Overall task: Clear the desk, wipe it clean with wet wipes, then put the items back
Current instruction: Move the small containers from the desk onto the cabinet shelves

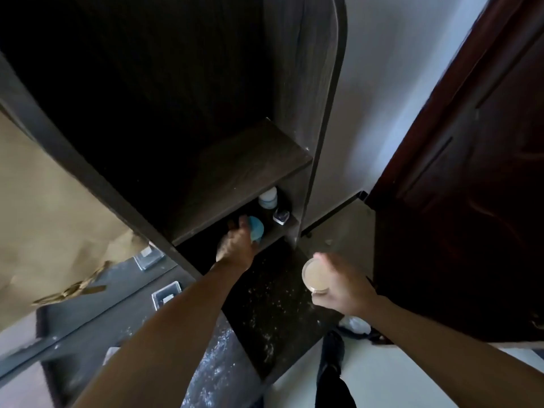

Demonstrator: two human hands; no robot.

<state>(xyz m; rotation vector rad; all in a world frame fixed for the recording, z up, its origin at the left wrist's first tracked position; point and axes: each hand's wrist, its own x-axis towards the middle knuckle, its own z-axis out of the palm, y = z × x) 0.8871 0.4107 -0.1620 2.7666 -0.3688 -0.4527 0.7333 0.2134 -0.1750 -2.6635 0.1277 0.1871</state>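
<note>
— Where was the right hand point(341, 285)?
— Lower right of centre, curled round a tan jar point(315, 274) (its round top faced the camera), over the dusty desk point(273, 304).
— And the left hand point(237, 242)?
— Farther in, at mid-frame, fingers wrapped round a blue jar point(256, 229) at the front of the low shelf point(275, 239).
— Anything behind it?
— A white tub point(268, 197) and a small dark bottle point(281, 215), just right of the blue jar, deeper on the same shelf.
</note>
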